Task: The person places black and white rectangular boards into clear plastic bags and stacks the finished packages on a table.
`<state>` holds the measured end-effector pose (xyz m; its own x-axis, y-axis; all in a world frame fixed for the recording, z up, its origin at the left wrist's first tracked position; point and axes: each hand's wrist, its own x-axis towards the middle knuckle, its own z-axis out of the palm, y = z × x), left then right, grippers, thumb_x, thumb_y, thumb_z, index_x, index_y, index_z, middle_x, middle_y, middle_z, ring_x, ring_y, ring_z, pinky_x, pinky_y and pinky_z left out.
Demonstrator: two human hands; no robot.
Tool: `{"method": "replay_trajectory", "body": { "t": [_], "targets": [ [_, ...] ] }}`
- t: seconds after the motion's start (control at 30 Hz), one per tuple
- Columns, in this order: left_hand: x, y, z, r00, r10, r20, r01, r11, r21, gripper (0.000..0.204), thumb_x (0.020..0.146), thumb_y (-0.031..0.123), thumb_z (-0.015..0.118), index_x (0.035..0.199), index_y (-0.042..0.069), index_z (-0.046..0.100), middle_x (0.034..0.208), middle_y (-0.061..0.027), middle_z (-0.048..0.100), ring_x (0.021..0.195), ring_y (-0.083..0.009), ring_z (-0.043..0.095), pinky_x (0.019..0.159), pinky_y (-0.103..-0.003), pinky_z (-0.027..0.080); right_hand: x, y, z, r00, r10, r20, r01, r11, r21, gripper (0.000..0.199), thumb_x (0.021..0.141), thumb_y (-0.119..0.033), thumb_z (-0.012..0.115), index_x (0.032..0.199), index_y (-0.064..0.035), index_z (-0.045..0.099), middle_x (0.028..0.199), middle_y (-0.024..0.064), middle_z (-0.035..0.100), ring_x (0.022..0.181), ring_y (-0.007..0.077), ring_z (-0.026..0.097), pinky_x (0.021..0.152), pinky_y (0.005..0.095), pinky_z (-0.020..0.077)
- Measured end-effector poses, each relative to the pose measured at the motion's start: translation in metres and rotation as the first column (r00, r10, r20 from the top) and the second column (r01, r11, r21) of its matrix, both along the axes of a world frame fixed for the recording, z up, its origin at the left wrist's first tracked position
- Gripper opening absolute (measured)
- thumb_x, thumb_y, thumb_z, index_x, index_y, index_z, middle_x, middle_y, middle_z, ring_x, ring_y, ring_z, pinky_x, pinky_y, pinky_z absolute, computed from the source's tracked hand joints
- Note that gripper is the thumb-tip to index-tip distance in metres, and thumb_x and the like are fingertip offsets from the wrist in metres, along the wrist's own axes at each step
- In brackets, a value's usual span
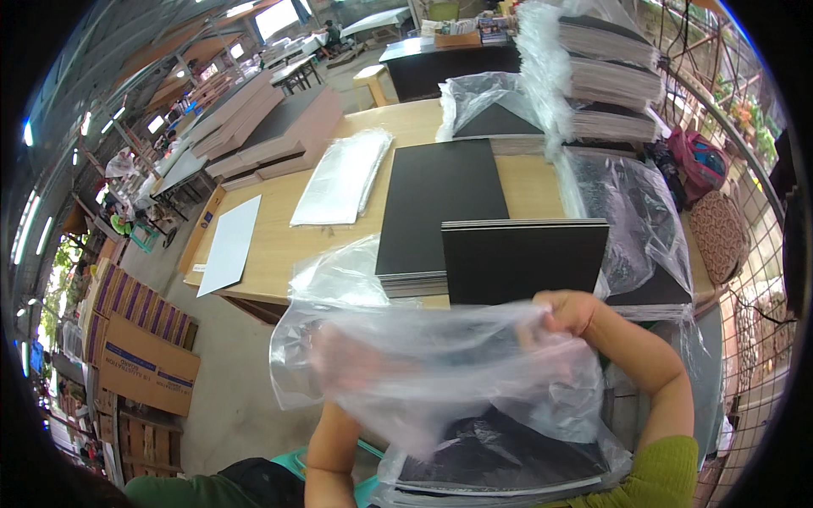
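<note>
A clear plastic bag (466,330) is stretched between my two hands in front of me. My right hand (567,313) pinches its upper edge at the right. My left hand (351,360) shows through the film at the left, smeared by motion, so its fingers are hard to read. Below the bag, close to my body, lies a stack of black boards (508,453) in clear plastic. Just beyond my hands a few black boards (525,262) stand on edge. They stand against a flat stack of black boards (440,186) on the wooden table (279,254).
Folded clear bags (343,178) and a white sheet (230,245) lie on the table's left. Tall plastic-wrapped stacks (610,80) rise at the back right, with more wrapped boards (631,220) nearer. Grey board stacks (279,127) stand back left. Cartons (148,364) sit on the floor at left.
</note>
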<state>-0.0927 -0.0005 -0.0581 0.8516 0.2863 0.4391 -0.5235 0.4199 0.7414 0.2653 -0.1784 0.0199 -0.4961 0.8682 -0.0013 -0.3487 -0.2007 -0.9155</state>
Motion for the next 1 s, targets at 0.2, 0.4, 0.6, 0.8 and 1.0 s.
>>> {"method": "replay_trajectory", "body": {
  "t": [0.2, 0.4, 0.6, 0.8, 1.0],
  "targets": [
    [0.048, -0.008, 0.057, 0.864, -0.164, -0.476, 0.369, 0.849, 0.377, 0.05, 0.088, 0.039, 0.06, 0.121, 0.003, 0.053, 0.094, -0.0075, 0.062, 0.089, -0.0199, 0.06, 0.075, -0.03, 0.047, 0.014, -0.05, -0.003, 0.898, -0.047, -0.437, 0.227, 0.902, 0.368, 0.035, 0.078, -0.028, 0.072, 0.093, 0.0022, 0.067, 0.096, 0.0181, 0.065, 0.082, 0.0323, 0.063, 0.086, 0.0498, 0.0467],
    [0.103, -0.025, 0.087, 0.794, -0.406, 0.452, 0.573, 0.747, -0.337, 0.041, 0.097, 0.043, 0.039, 0.086, 0.009, 0.058, 0.059, 0.0009, 0.055, 0.044, -0.0109, 0.048, 0.06, -0.033, 0.046, 0.021, -0.088, -0.064, 0.997, -0.072, -0.026, 0.073, 0.996, 0.051, 0.039, 0.076, -0.035, 0.075, 0.082, 0.0027, 0.065, 0.078, 0.0089, 0.065, 0.07, 0.0151, 0.059, 0.061, 0.0288, 0.0473],
    [0.092, -0.01, 0.059, 0.99, -0.028, -0.139, -0.002, 0.977, -0.214, 0.025, 0.092, 0.032, 0.048, 0.081, 0.01, 0.056, 0.056, -0.0003, 0.051, 0.047, -0.009, 0.049, 0.045, -0.026, 0.038, -0.008, -0.116, -0.038, 0.714, -0.498, -0.492, 0.544, 0.837, -0.057, 0.015, 0.066, -0.011, 0.074, 0.07, -0.0021, 0.062, 0.074, 0.0117, 0.064, 0.068, 0.0242, 0.06, 0.078, 0.0422, 0.0424],
    [0.125, -0.021, 0.076, 0.541, 0.826, -0.157, -0.35, 0.391, 0.851, 0.012, 0.079, 0.01, 0.064, 0.09, 0.006, 0.062, 0.068, -0.0028, 0.051, 0.052, -0.0136, 0.048, 0.048, -0.029, 0.037, 0.011, -0.098, -0.02, 0.029, -0.993, 0.118, 0.925, 0.071, 0.372, 0.011, 0.068, 0.004, 0.06, 0.061, -0.0001, 0.053, 0.061, 0.0018, 0.052, 0.05, 0.0064, 0.042, 0.046, 0.0195, 0.0316],
    [0.163, -0.026, 0.116, 0.312, 0.903, 0.295, -0.094, -0.279, 0.956, 0.055, 0.076, 0.01, 0.067, 0.127, 0.027, 0.056, 0.091, -0.0099, 0.041, 0.064, -0.0216, 0.05, 0.055, -0.032, 0.043, 0.027, -0.057, 0.019, -0.399, -0.907, 0.133, 0.563, -0.128, 0.817, 0.03, 0.077, 0.005, 0.058, 0.104, -0.0047, 0.066, 0.092, 0.0045, 0.05, 0.058, 0.0078, 0.038, 0.052, 0.0219, 0.0333]
  ]
}}
